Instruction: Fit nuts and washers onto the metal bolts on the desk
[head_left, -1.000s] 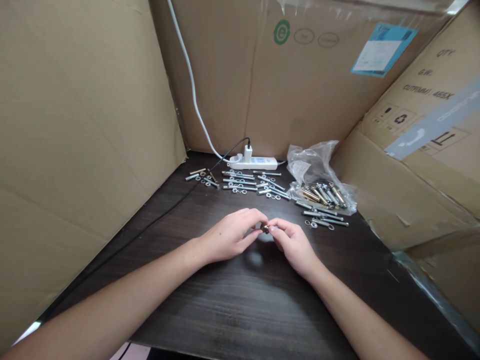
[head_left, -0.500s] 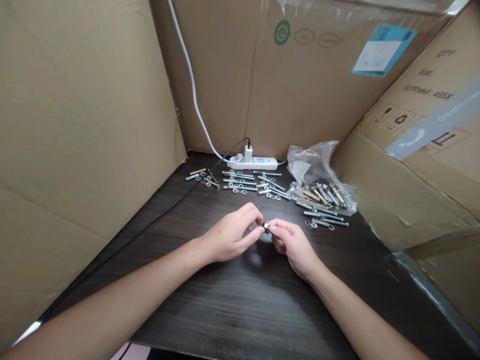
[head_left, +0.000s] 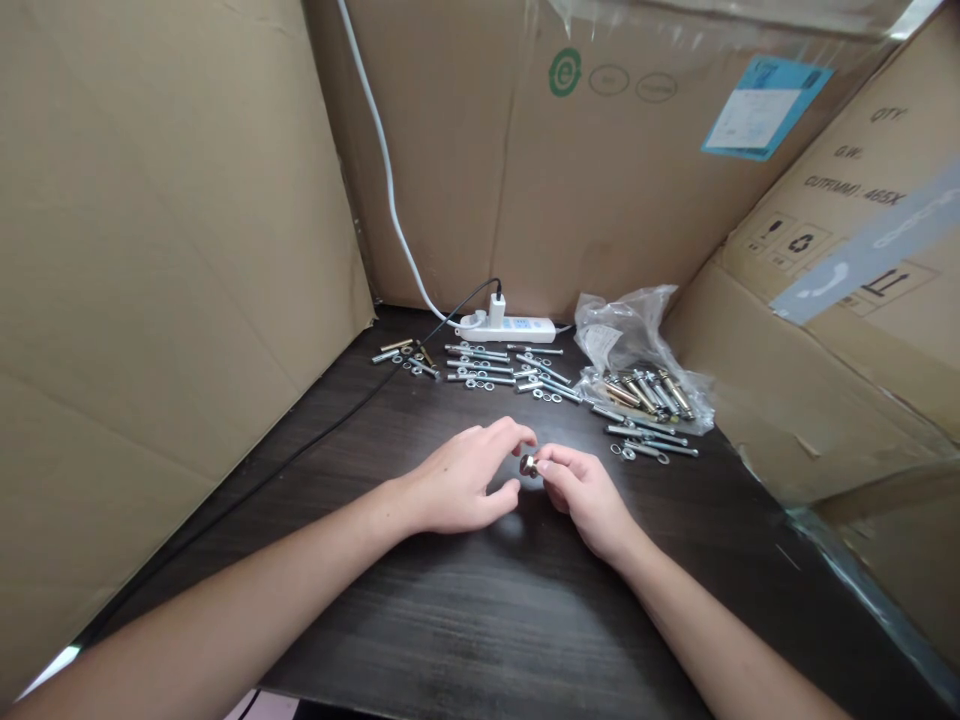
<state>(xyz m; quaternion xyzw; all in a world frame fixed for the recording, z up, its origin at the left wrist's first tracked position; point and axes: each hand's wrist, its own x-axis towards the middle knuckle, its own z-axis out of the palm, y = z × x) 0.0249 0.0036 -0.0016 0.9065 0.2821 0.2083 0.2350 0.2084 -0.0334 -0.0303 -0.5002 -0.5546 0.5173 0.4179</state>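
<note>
Over the middle of the dark table (head_left: 450,620), my right hand (head_left: 581,490) pinches an expansion bolt (head_left: 529,465) between thumb and fingers. The bolt's nut end sticks out to the left; the rest of it is hidden in the fingers. My left hand (head_left: 472,475) is just left of the nut end. Its thumb and fingers are parted around that end and seem clear of the metal. Beyond my hands lie several silver bolts with sleeves (head_left: 480,365), among loose washers and nuts (head_left: 546,397).
A clear plastic bag (head_left: 626,330) holding expansion bolts (head_left: 649,392) lies at the back right. Behind the parts is a white power strip (head_left: 517,328) with a plug. A black cable (head_left: 322,440) crosses the left side. Cardboard boxes (head_left: 435,150) wall in the table.
My left thumb and fingers have moved apart and come off the bolt's nut end. My right hand still holds the bolt, slightly lower in view.
</note>
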